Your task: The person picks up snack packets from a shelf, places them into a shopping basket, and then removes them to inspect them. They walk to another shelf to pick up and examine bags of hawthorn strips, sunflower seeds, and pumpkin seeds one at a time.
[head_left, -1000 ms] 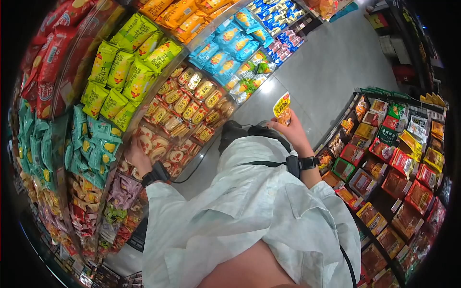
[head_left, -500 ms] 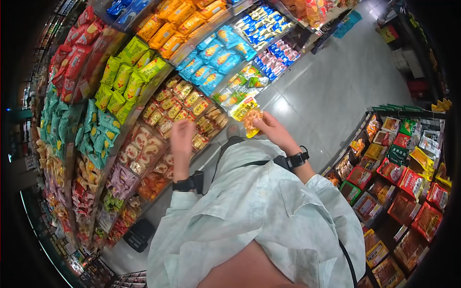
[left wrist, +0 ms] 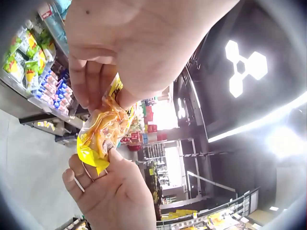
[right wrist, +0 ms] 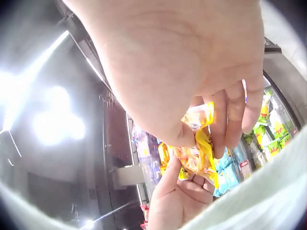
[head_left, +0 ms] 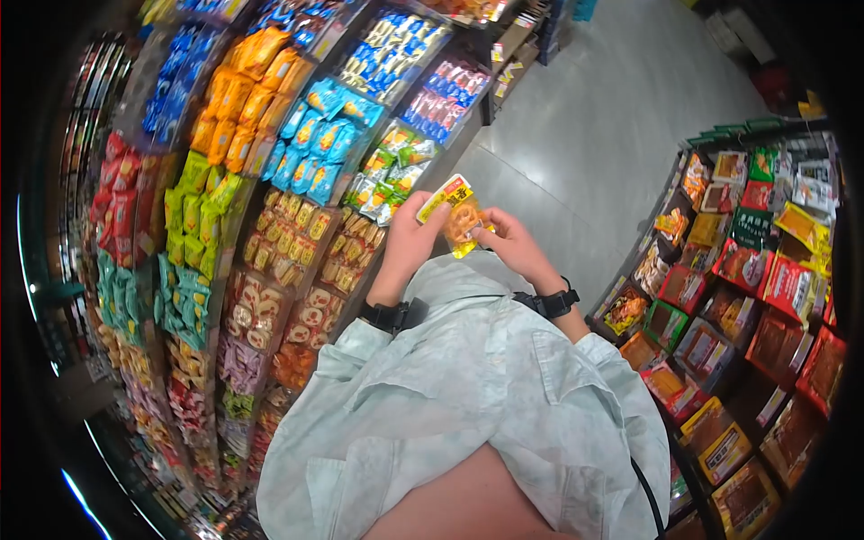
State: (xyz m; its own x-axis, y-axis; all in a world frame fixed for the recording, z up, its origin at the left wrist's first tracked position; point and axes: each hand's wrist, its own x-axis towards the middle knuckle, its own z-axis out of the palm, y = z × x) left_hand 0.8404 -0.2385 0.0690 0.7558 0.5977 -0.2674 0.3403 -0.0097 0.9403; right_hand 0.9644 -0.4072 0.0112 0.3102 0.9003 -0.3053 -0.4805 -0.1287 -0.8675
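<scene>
A small yellow snack packet (head_left: 462, 216) with a clear window, orange-brown food showing through it, is held in front of the body by both hands. My left hand (head_left: 413, 238) pinches its upper left side between thumb and fingers. On the lower right edge, my right hand (head_left: 517, 245) grips it with the thumb on the front. The left wrist view shows the packet (left wrist: 103, 132) slightly crumpled between the two hands. Seen from the right wrist, the packet (right wrist: 196, 158) lies between the right thumb and fingers, with the left hand (right wrist: 180, 203) beyond it.
To the left rise tiered bins of wrapped snacks, among them blue packets (head_left: 315, 148), orange packets (head_left: 247, 94) and green packets (head_left: 200, 211). A low display of boxed and bagged foods (head_left: 747, 261) stands on the right. Grey floor (head_left: 576, 153) runs between them.
The left hand has come away from the snack bins and now holds the packet together with the right hand. The packet moved left, and the view shifted along the shelves.
</scene>
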